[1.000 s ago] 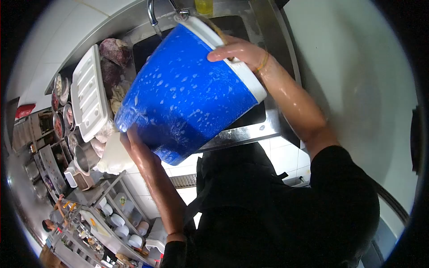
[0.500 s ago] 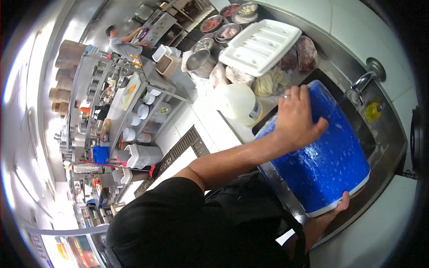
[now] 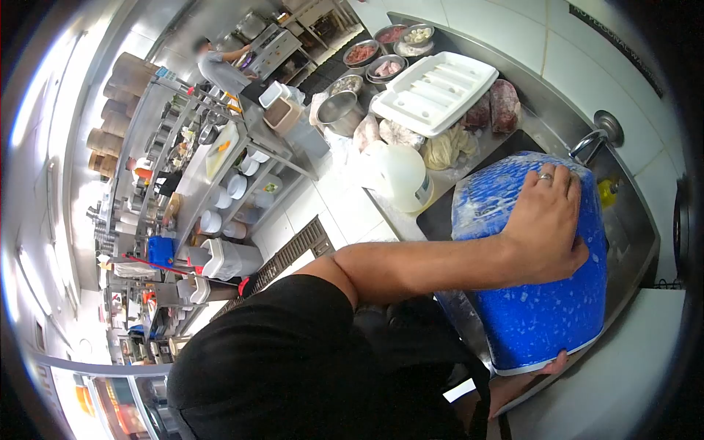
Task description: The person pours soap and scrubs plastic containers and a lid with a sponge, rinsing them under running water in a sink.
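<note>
A blue cooler box (image 3: 535,323) with a white rim, streaked with white suds, is tilted over the steel sink (image 3: 631,271). My left hand (image 3: 546,220), with a ring on one finger, presses on its upper side. Those fingers are bent and close together; whatever is under them is hidden. At the bottom edge, my right hand (image 3: 555,364) grips the white rim, with only some fingers showing. The tap (image 3: 598,136) is just beyond the box. A bottle of yellow liquid (image 3: 607,192) stands by the sink, partly hidden behind the box.
Left of the sink are a translucent jug (image 3: 400,180), a crumpled cloth (image 3: 447,147), a ribbed white lid (image 3: 436,92), wrapped dark-red blocks (image 3: 504,106) and a steel pot (image 3: 341,114). Bowls of food stand behind. A person (image 3: 224,70) works at the far stove; shelving (image 3: 242,139) lines the left.
My left hand has moved right and down over the cooler box. The box has turned, showing more of its sudsy upper end. My right hand stays at the rim.
</note>
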A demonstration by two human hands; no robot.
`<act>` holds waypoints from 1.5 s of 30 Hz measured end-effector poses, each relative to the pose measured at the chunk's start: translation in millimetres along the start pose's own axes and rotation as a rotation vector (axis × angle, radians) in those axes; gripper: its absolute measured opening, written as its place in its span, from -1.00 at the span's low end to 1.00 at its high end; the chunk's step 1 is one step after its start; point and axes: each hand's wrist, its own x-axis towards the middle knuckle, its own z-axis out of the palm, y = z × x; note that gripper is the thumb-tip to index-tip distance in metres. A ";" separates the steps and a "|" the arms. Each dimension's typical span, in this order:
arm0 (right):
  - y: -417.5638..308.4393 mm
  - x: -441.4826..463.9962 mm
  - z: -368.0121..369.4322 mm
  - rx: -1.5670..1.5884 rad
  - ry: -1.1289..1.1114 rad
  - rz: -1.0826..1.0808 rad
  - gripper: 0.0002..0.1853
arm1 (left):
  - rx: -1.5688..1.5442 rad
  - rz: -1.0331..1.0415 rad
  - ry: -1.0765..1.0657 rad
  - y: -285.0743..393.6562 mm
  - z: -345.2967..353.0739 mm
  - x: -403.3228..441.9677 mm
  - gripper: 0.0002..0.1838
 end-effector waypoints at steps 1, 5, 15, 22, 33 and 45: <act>0.9 -2.5 -0.4 0.010 0.006 -0.006 -0.43 | -0.009 -0.039 -0.032 1.0 3.2 1.6 -0.21; 5.9 -20.6 -6.3 0.048 0.045 -0.018 -0.43 | -0.062 -0.157 -0.125 -12.2 28.1 7.4 -0.22; 10.1 -55.7 40.5 0.058 0.043 0.062 -0.42 | -0.007 -0.289 -0.002 -74.0 83.6 2.2 -0.32; 14.6 -91.4 125.9 0.191 -0.225 0.206 -0.42 | -0.086 -0.319 -0.063 -129.9 89.8 19.3 -0.35; -19.1 -104.5 191.2 -0.709 -0.117 -0.052 -0.54 | -0.334 -0.696 -0.264 -201.2 126.8 -7.6 -0.01; -43.9 -75.2 184.9 -0.551 -0.353 -0.170 -0.46 | -0.454 -0.533 -0.296 -250.7 117.4 26.0 -0.07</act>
